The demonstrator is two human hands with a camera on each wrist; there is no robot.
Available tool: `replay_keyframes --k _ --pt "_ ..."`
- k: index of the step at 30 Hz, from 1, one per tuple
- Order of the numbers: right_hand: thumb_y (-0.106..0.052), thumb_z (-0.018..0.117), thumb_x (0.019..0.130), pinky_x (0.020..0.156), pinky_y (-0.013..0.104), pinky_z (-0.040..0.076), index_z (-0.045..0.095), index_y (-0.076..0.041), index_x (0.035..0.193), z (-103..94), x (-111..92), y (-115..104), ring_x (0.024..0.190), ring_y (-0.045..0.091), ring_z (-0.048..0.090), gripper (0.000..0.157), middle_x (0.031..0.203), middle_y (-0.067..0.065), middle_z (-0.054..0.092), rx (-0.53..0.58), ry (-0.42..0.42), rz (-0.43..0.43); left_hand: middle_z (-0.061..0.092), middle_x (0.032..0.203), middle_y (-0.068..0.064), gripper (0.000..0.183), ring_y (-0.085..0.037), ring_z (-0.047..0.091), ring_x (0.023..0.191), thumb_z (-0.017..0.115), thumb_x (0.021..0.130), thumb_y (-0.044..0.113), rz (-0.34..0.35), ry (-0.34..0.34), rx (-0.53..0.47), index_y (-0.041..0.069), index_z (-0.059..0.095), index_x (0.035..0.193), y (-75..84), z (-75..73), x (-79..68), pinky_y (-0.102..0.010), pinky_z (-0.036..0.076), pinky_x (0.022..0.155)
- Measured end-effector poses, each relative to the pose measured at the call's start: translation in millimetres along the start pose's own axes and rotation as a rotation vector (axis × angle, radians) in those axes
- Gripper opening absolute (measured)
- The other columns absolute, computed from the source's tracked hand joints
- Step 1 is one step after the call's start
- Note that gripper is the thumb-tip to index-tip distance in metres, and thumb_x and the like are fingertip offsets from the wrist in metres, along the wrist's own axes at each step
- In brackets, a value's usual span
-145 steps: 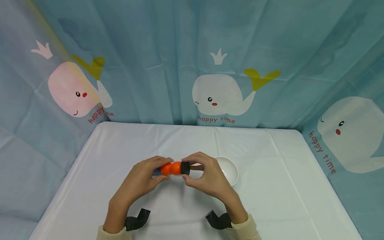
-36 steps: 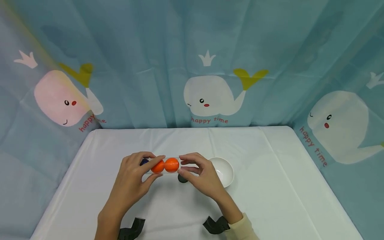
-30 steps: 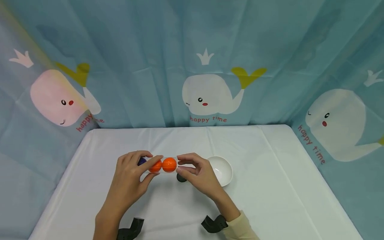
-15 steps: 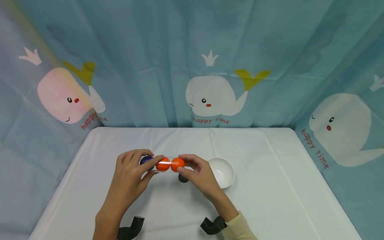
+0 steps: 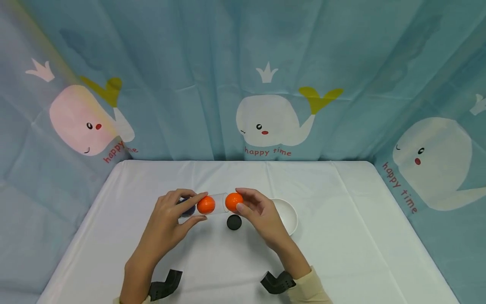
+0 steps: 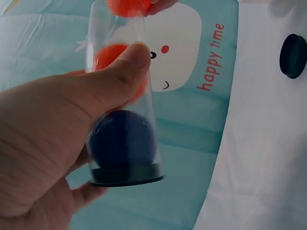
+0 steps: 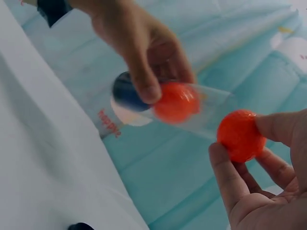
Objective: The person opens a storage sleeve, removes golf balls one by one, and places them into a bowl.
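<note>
- Clear tube: held near level between the two hands, raised off the table, with its open end toward the right hand and its black base toward the left.
- Contents: a dark blue ball sits against the base; an orange ball lies next to it, by the left fingertips.
- Second orange ball: located at the open mouth of the tube. Contact with the rim cannot be told.
- Left hand: wraps the base half of the tube, thumb on one side and fingers on the other; grip narrowed to the tube's width.
- Right hand: pinches the second orange ball between thumb and fingertips.
- Step in hand (judged): transfer of a ball through the tube mouth, probably outward. The next move calls for a firm pinch and a level tube; a downward tilt at the mouth could let the inner balls roll out.
- Black cap: off the tube, lying on the table just below the mouth in the head view.
- White bowl: on the table, beyond the right hand and partly hidden by it.
</note>
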State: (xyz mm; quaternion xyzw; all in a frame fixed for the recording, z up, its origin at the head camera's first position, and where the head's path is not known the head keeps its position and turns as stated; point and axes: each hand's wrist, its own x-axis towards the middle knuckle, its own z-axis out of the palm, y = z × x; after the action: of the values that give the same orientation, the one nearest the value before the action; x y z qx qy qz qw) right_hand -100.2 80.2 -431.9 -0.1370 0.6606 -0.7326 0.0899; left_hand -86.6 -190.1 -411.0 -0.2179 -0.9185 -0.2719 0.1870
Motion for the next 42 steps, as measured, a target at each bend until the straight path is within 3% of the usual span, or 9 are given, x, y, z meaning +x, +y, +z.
replay_keyframes --k 7,11,16,25,28,33,42 --pt "-0.016 0.070 0.103 0.101 0.025 0.060 0.059 -0.003 0.144 -12.9 -4 -6 0.125 0.017 0.065 0.043 0.144 0.015 0.062 -0.073 0.013 -0.023 0.076 0.129 0.005 0.073 -0.018 0.069 0.117 0.095 0.075 0.032 -0.097 -0.107 -0.124 0.030 0.068 0.142 -10.3 3.1 -0.8 -0.050 0.060 0.100" --pt "-0.016 0.072 0.102 0.102 0.023 0.059 0.061 -0.003 0.144 -25.5 -9 -9 0.127 0.016 0.065 0.045 0.143 0.013 0.064 -0.154 0.030 -0.046 0.074 0.127 0.009 0.065 -0.013 0.066 0.117 0.095 0.077 0.031 -0.097 -0.095 -0.141 0.030 0.071 0.137 -12.0 2.3 -1.4 -0.048 0.059 0.100" --pt "-0.016 0.069 0.104 0.100 0.021 0.059 0.061 -0.006 0.145 -44.7 -19 -8 0.124 0.012 0.066 0.044 0.144 0.013 0.063 -0.170 0.068 -0.018 0.074 0.124 0.010 0.060 -0.013 0.066 0.116 0.094 0.080 0.028 -0.079 -0.075 -0.138 0.028 0.072 0.136 -10.8 0.6 -0.5 -0.049 0.058 0.100" --pt "-0.009 0.072 0.100 0.099 0.024 0.060 0.066 -0.009 0.140 -70.2 -23 -7 0.123 0.014 0.067 0.040 0.140 0.016 0.066 -0.187 0.022 -0.049 0.074 0.122 0.013 0.059 -0.010 0.068 0.114 0.093 0.082 0.030 -0.071 -0.096 -0.153 0.030 0.071 0.137 -8.4 1.1 -0.5 -0.042 0.060 0.099" --pt "-0.007 0.074 0.099 0.096 0.024 0.062 0.067 -0.009 0.138 -77.9 -25 -10 0.116 0.017 0.073 0.040 0.138 0.017 0.066 -0.199 0.016 -0.048 0.074 0.122 0.014 0.059 -0.009 0.069 0.113 0.093 0.083 0.030 -0.076 -0.101 -0.158 0.030 0.071 0.137 -8.9 1.9 -1.4 -0.042 0.060 0.099" --pt "-0.004 0.077 0.095 0.093 0.026 0.063 0.068 -0.009 0.131 -87.4 -26 -10 0.110 0.021 0.075 0.038 0.133 0.016 0.068 -0.309 0.014 -0.090 0.074 0.122 0.014 0.060 -0.008 0.070 0.112 0.093 0.083 0.028 -0.062 -0.097 -0.163 0.032 0.070 0.138 -10.8 3.3 -0.8 -0.039 0.060 0.097" --pt "0.001 0.080 0.089 0.093 0.025 0.063 0.070 -0.015 0.122 -93.3 -27 -3 0.107 0.014 0.071 0.038 0.122 0.005 0.070 -0.532 0.030 -0.158 0.074 0.122 0.013 0.059 -0.010 0.071 0.111 0.092 0.083 0.028 -0.074 -0.116 -0.163 0.031 0.070 0.138 -9.2 3.5 -1.0 -0.043 0.061 0.098"
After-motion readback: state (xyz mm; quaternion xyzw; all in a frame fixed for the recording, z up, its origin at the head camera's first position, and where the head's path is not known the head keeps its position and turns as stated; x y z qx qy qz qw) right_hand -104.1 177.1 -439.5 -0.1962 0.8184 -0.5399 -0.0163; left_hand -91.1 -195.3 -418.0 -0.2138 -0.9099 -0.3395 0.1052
